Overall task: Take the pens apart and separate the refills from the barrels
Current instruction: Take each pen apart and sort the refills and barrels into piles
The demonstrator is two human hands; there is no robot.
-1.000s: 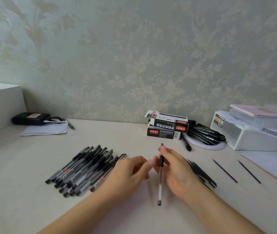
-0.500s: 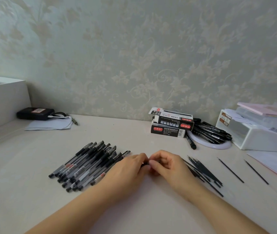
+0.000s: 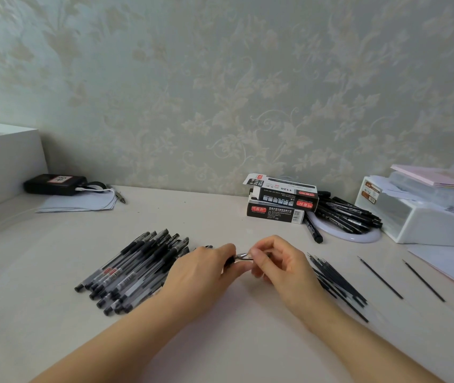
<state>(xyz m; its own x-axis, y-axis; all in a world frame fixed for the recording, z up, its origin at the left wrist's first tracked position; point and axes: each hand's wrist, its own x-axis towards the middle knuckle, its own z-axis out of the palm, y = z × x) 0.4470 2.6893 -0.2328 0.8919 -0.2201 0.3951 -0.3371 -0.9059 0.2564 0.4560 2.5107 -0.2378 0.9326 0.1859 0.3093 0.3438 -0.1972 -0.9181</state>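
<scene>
A: Nearest first. Change from half a second back?

B: Both hands sat pressed together then, pen hidden. Now the left hand (image 3: 203, 272) and right hand (image 3: 281, 264) have drawn slightly apart, and the pen's metal tip (image 3: 242, 255) shows in the gap. A second ago the pen stood near upright in the right hand.

A: Fingers?

B: Left fingers curled round the pen (image 3: 234, 259); most of the barrel is hidden under the hand. Right thumb and forefinger pinch the tip end.

A: Axis, heading?

B: Roughly left-right, just above the table (image 3: 220, 341), between the hands. Tip points toward the right hand.

A: Beside them?

B: Pile of whole pens (image 3: 134, 272) just left of the left hand, lying diagonally, near ends toward lower left. Heap of refills (image 3: 339, 283) just right of the right wrist, and two single refills (image 3: 380, 277) further right, apart from each other.

A: Farther back?

B: Two stacked pen boxes (image 3: 278, 203) near the wall; a bundle of black pens (image 3: 350, 214) on a white disc beside them. White storage box (image 3: 427, 217) far right. Black case (image 3: 54, 183) and papers (image 3: 76, 204) far left.
</scene>
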